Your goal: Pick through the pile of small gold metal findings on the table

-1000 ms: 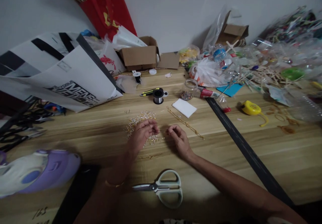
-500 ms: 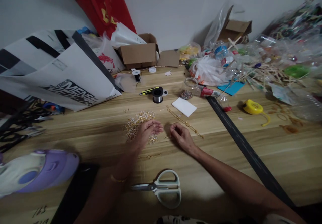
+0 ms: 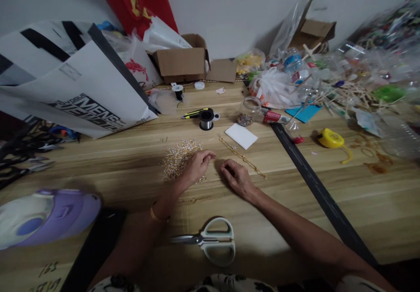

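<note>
Loose pile of small clear and gold pieces on the table, taken as landmark: left hand over its right edge, fingers extended and drawn close together; right hand farther right, apart from the left, fingers curled narrow; whether either grips a tiny piece cannot be told. One long gold chain, right of the pile and just beyond the right hand, which is the nearer, long axis slanting from far-left to near-right; one shorter chain, on the near side of the pile, lying roughly crosswise; one pair of scissors, nearer the person than the pile.
</note>
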